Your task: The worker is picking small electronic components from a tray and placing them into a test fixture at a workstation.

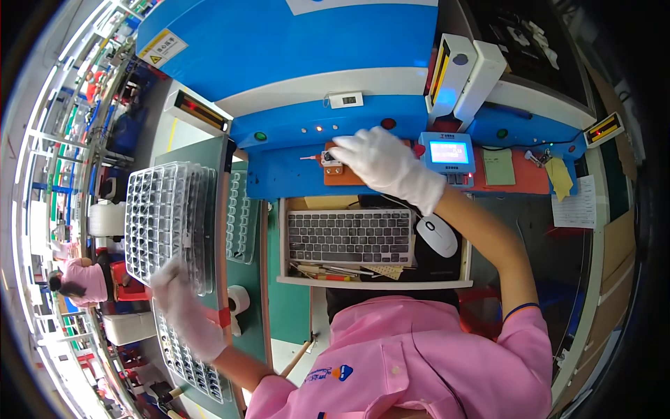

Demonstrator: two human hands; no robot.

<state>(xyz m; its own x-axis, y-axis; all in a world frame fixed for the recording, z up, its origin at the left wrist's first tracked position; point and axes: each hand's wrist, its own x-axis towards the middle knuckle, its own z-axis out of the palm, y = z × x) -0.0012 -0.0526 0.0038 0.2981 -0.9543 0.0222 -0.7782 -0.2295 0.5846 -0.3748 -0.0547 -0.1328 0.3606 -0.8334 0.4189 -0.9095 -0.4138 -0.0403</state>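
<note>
At the left of the frame, the left hand [187,311], gloved, meets the lower edge of the stacked clear trays [155,223]; whether its fingers grip them I cannot tell. At upper centre, the gloved right hand [391,167] has its bent fingers at the orange block [342,179] on the blue surface [276,174], its grip hidden.

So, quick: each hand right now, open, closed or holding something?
Left hand: at the edge of the clear tray stack; grip cannot be told.
Right hand: partly curled at the orange block; whether it holds anything cannot be told.
</note>
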